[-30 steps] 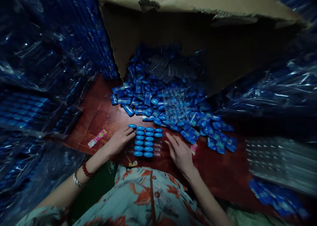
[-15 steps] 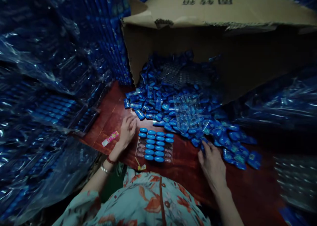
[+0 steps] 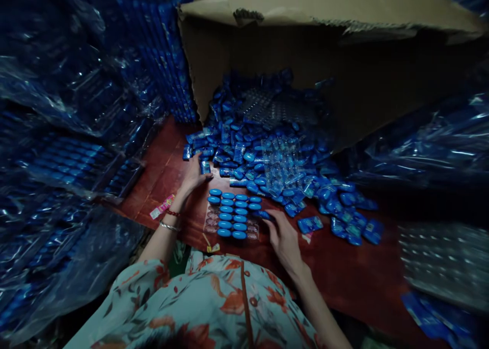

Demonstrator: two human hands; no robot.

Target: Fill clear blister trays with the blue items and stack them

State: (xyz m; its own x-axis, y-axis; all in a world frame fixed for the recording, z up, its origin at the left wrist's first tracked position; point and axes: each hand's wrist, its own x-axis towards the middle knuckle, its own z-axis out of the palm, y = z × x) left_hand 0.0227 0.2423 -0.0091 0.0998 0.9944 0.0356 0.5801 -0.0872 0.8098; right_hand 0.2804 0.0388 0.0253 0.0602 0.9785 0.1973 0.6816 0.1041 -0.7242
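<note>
A clear plastic tray [image 3: 211, 221] lies on the red table in front of me. Glossy blue oval pieces [image 3: 227, 209] fill its two middle columns and the far ends of its outer columns. My right hand [image 3: 284, 241] pinches a small blue packet [image 3: 263, 214] at the tray's right column. At the near left edge of a heap of blue wrapped packets [image 3: 252, 158], my left hand [image 3: 194, 176] has thumb and fingers around another blue packet [image 3: 205, 167]. One separate packet [image 3: 309, 223] lies to the right of my right hand.
An open cardboard box [image 3: 193, 63] stands behind the heap. An unfilled clear tray [image 3: 283, 163] rests on the packets, and stacked clear trays [image 3: 443, 262] lie at right. Plastic-wrapped filled trays [image 3: 69, 158] crowd the left. A pink wrapper [image 3: 162, 207] lies by my left forearm.
My right hand has moved left from the heap to the tray's right side with a packet. My left hand has reached forward to the heap and closed around a packet. The view has shifted slightly.
</note>
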